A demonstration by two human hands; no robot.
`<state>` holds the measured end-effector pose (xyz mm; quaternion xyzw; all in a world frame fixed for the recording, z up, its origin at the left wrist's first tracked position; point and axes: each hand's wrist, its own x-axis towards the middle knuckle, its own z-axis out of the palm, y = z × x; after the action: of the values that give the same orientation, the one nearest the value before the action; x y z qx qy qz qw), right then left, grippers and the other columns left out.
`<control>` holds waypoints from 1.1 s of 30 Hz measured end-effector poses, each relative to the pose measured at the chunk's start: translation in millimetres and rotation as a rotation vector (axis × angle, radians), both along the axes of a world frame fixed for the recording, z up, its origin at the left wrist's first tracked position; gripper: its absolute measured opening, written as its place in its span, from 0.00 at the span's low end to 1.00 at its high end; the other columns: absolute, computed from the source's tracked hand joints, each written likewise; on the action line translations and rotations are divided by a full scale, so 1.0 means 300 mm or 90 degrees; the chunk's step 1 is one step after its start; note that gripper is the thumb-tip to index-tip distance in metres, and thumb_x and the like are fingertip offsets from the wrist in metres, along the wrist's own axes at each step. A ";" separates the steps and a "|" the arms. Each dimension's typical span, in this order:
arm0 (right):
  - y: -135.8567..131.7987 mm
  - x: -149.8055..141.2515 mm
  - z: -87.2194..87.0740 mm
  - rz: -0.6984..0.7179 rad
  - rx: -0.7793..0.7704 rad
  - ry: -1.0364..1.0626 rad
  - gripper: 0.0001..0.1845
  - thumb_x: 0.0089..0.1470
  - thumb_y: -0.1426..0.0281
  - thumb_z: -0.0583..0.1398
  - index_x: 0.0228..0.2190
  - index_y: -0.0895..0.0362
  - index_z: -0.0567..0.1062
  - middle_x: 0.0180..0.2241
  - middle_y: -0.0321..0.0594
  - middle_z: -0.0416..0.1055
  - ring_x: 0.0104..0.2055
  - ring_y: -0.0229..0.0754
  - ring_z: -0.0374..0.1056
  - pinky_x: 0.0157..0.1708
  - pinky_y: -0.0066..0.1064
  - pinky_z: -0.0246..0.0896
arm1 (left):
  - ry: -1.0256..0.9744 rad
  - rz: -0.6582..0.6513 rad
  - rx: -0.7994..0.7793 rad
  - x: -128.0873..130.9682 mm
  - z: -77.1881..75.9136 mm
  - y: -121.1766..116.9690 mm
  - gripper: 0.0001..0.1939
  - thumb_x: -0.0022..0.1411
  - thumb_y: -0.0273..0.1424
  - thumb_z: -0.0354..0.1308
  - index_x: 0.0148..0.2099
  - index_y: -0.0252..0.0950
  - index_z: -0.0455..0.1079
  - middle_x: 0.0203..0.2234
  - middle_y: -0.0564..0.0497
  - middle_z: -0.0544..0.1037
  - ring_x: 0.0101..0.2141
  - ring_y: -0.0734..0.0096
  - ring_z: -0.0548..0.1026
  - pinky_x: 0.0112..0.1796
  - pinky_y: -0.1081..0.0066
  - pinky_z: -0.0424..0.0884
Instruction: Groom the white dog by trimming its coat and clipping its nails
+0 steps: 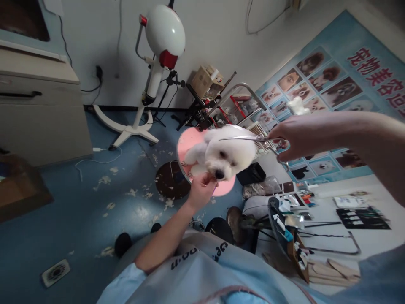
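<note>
A fluffy white dog [232, 147] sits on a round pink grooming table [185, 141], its face turned toward me. Under its muzzle, my left hand [202, 192] is closed with the fingertips at the chin. A small purplish bit shows beside those fingers, too small to name. My right hand [289, 131] grips a pair of scissors [242, 138] by the finger loops. The long blades lie across the top of the dog's head, against or just in front of the fur; I cannot tell which.
Behind the table stand a white dryer on a wheeled stand [152, 80] and a cart [247, 95]. Clumps of white fur lie on the blue floor [126, 215]. At right are a tool tray [280, 223] and a tabletop with tools [360, 217]. A cabinet [41, 122] is at left.
</note>
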<state>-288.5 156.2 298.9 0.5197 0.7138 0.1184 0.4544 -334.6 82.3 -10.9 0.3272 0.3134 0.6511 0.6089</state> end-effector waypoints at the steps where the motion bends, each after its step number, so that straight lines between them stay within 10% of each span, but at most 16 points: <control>1: 0.000 -0.021 -0.007 -0.004 0.006 -0.045 0.05 0.39 0.75 0.62 0.21 0.56 0.70 0.15 0.31 0.61 0.18 0.33 0.54 0.21 0.29 0.44 | 0.001 0.000 0.001 -0.001 -0.001 0.000 0.12 0.51 0.34 0.57 0.22 0.31 0.68 0.17 0.50 0.73 0.21 0.76 0.69 0.24 0.78 0.64; 33: 0.203 0.067 -0.023 -0.122 -0.163 -0.041 0.06 0.45 0.71 0.59 0.20 0.59 0.67 0.17 0.27 0.58 0.20 0.30 0.52 0.22 0.26 0.41 | 0.020 -0.029 0.004 -0.006 -0.040 -0.003 0.10 0.54 0.31 0.55 0.24 0.31 0.68 0.19 0.50 0.75 0.23 0.75 0.72 0.25 0.78 0.65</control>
<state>-268.4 217.0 292.0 0.5193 0.6554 -0.0006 0.5484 -336.4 81.3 -23.0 0.3463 0.3138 0.6328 0.6173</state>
